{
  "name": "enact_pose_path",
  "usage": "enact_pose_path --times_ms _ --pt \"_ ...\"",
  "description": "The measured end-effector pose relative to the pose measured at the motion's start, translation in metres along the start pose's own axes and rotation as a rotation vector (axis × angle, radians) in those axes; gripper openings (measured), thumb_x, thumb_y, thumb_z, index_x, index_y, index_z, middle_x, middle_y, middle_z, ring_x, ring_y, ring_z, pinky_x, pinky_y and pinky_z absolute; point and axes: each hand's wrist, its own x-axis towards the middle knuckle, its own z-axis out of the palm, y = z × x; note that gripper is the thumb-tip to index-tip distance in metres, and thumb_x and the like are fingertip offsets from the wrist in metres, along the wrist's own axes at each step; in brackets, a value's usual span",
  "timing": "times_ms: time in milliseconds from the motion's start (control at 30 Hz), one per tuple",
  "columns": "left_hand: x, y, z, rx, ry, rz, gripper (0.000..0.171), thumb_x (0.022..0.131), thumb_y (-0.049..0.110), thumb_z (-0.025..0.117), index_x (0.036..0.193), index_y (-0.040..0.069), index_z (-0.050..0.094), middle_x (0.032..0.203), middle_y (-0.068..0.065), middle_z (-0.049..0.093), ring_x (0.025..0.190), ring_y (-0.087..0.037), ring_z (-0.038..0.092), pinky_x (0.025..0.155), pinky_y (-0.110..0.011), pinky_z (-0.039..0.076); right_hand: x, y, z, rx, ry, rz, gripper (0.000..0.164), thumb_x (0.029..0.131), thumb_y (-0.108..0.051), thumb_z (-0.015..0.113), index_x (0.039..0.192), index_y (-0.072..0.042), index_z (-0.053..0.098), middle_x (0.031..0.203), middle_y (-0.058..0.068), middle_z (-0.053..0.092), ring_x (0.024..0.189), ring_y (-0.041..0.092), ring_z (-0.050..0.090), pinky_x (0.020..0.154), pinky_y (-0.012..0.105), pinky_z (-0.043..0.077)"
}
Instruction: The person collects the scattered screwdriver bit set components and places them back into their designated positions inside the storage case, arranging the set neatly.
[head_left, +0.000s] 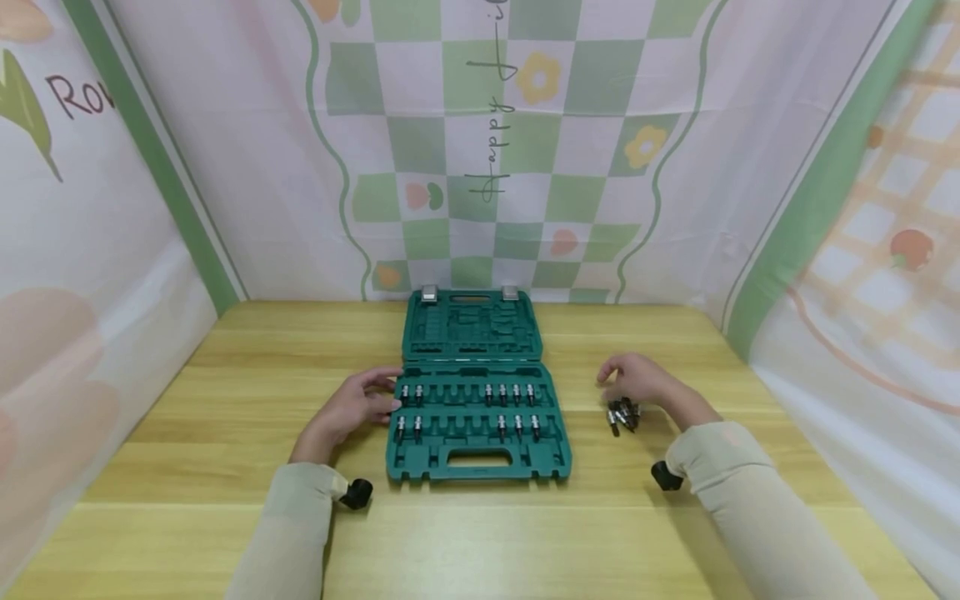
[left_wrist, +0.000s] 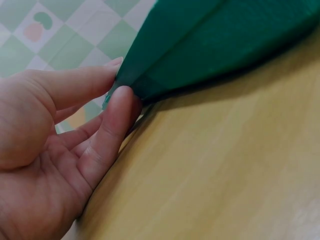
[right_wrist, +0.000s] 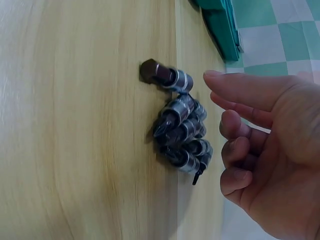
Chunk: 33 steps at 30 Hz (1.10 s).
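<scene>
A green plastic socket case (head_left: 480, 461) lies unfolded on the table, with several silver-and-black bit sockets (head_left: 502, 427) standing in its two rows of slots. At its left edge my left hand (head_left: 352, 410) rests with thumb and fingers touching the side; in the left wrist view that hand (left_wrist: 65, 135) meets the green wall (left_wrist: 200, 55) of the case. Right of the case, my right hand (head_left: 637, 379) hovers just behind a small pile of loose bit sockets (head_left: 624, 414). In the right wrist view nothing shows between its thumb and fingers, and the pile (right_wrist: 182, 127) lies beside them.
The case's raised lid (head_left: 472, 327), with moulded recesses and two latches, stands at the back. A wooden table (head_left: 465, 542) carries everything. Patterned cloth (head_left: 495, 150) hangs behind and on both sides. Each wrist wears a small black camera (head_left: 357, 494).
</scene>
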Motion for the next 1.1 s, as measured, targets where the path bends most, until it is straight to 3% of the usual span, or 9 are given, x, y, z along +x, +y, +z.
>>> enact_pose_path --times_ms 300,600,1100 --pt "-0.001 0.002 0.001 -0.006 0.003 0.000 0.054 0.092 -0.002 0.064 0.142 0.007 0.048 0.126 -0.022 0.047 0.094 -0.027 0.060 0.076 -0.039 0.057 -0.005 0.007 -0.004 -0.036 -0.029 0.019 0.021 0.083 -0.008 0.074 0.100 0.002 0.066 0.086 0.008 0.063 0.073 0.021 0.056 0.067 0.038 0.049" --pt "-0.001 0.001 0.000 -0.009 0.005 -0.005 0.054 0.092 -0.001 0.064 0.143 0.006 0.047 0.126 -0.023 0.047 0.095 -0.027 0.060 0.076 -0.039 0.057 -0.009 0.011 -0.001 0.018 -0.038 0.057 0.010 0.084 -0.006 0.072 0.089 -0.001 0.065 0.078 0.005 0.064 0.071 0.020 0.059 0.064 0.033 0.049" --pt "0.000 0.000 0.001 -0.010 -0.005 0.000 0.054 0.092 0.000 0.064 0.143 0.008 0.048 0.127 -0.023 0.046 0.096 -0.027 0.059 0.077 -0.039 0.057 -0.005 0.007 0.005 -0.004 0.021 0.044 0.012 0.083 -0.008 0.075 0.086 -0.002 0.064 0.078 0.005 0.062 0.069 0.019 0.057 0.060 0.033 0.048"
